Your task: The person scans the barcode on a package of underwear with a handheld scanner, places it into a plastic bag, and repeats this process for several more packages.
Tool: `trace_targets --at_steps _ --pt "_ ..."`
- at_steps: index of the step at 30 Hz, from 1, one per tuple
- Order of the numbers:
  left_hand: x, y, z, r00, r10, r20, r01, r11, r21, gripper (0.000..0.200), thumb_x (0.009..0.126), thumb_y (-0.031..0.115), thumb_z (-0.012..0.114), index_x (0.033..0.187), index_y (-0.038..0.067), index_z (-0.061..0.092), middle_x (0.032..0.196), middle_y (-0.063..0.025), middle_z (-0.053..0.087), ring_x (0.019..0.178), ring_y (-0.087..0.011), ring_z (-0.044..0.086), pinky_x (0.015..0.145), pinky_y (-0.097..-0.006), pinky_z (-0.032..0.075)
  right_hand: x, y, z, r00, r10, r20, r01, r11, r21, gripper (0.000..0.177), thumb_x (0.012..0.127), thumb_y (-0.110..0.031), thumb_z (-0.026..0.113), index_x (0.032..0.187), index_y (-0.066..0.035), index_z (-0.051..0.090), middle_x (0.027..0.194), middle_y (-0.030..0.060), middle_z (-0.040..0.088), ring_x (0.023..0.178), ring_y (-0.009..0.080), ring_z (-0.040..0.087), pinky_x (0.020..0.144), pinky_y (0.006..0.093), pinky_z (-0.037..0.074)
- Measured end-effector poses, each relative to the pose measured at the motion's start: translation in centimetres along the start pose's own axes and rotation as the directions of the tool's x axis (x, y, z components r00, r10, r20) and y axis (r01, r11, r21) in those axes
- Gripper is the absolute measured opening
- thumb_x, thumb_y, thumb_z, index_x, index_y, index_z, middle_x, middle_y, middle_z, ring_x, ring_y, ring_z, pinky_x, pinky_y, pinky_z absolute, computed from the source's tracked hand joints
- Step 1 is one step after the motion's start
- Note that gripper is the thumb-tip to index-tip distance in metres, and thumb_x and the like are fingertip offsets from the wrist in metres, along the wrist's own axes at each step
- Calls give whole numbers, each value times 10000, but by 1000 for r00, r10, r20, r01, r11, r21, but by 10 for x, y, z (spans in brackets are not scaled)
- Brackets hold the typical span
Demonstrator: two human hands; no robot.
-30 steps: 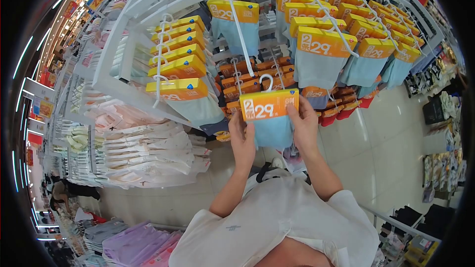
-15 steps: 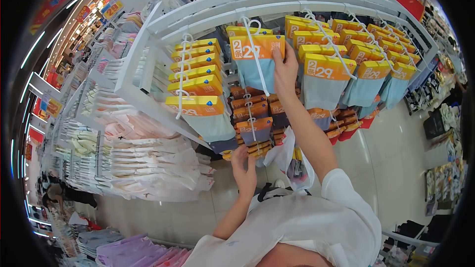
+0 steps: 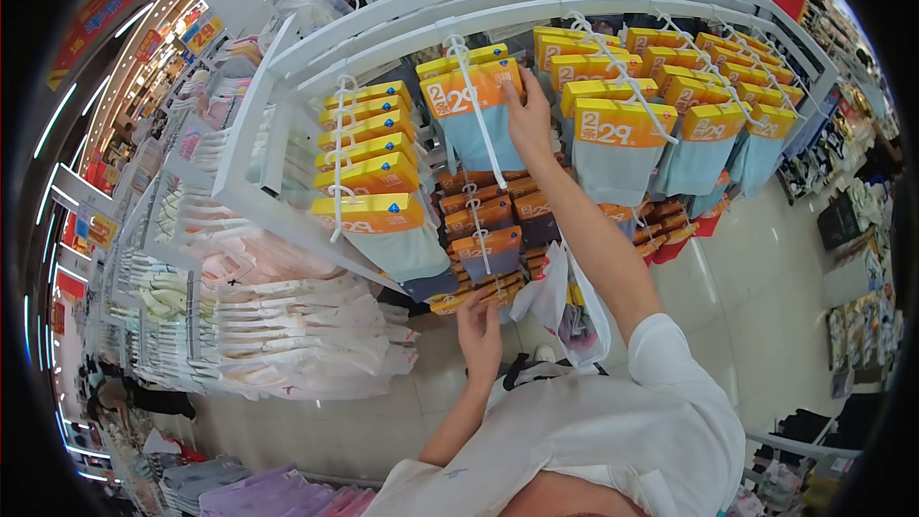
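A thin white plastic bag (image 3: 553, 299) hangs from the person's right forearm. It is crumpled and half see-through, and dark and yellow items show inside it, too bunched to count.

The right hand (image 3: 529, 120) is raised to the white metal rack (image 3: 316, 33). Its fingers are stretched up along the right edge of a pack (image 3: 471, 101) that has a glossy orange-yellow card header printed "2" and "29" and pale blue soft cloth below. The pack hangs far up in the middle of the rack, at the front of a long white hook (image 3: 476, 124). The fingertips touch the header's corner, but I cannot tell whether the thumb clamps it.

The left hand (image 3: 479, 330) is lower and nearer, well apart from the right hand. It is loose, with fingers spread, and the fingertips are just at the lowest of the orange packs (image 3: 486, 251), a column of flat dark-orange cards on a second hook.

To the left, six yellow-headed packs (image 3: 369, 172) sit stacked one behind another on one hook, each a flat rectangle with cloth beneath. More of the same kind fan out on hooks to the right, too overlapped to count.

Pale folded garments (image 3: 287, 325) fill the shelves at lower left. The floor (image 3: 756, 258) is smooth, shiny tile.
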State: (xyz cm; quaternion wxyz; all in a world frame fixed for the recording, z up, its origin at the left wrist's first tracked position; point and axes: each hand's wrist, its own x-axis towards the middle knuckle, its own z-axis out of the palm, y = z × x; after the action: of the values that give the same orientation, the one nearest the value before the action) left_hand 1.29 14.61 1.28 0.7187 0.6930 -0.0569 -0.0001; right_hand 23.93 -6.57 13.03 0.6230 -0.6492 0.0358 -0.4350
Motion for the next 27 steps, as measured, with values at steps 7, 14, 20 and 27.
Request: trace_targets --at_steps 7,14,20,27 --pt "-2 -11 8 1000 0 12 0 1000 -5 284 923 57 535 1184 -19 452 1126 -129 570 977 -169 586 843 -282 460 -29 -2 -12 997 -73 -20 66 966 -249 452 921 -167 517 1302 44 399 1295 235 448 1199 358 444 972 389 377" --pt "-7 -40 2 973 -144 182 122 984 131 264 923 82 540 1153 -31 477 1064 -120 599 928 -161 602 834 -273 465 -204 -25 -72 994 -110 7 107 942 -319 423 845 10 520 1256 26 423 1277 214 427 1174 354 439 988 385 366" --pt "-17 -62 3 884 -343 317 262 926 273 257 904 69 550 1134 -37 505 1047 -111 607 921 -172 621 819 -277 478 -319 20 -182 981 184 59 -128 848 -515 222 796 48 534 1013 -2 538 1023 183 554 967 352 546 856 377 443" --pt "-21 -77 9 829 -382 408 287 917 277 268 891 99 573 1120 -22 501 1008 -122 625 841 -162 647 739 -271 496 -366 70 -231 828 553 95 -335 623 -707 203 852 -92 523 1030 1 556 978 226 585 900 403 574 770 441 470"
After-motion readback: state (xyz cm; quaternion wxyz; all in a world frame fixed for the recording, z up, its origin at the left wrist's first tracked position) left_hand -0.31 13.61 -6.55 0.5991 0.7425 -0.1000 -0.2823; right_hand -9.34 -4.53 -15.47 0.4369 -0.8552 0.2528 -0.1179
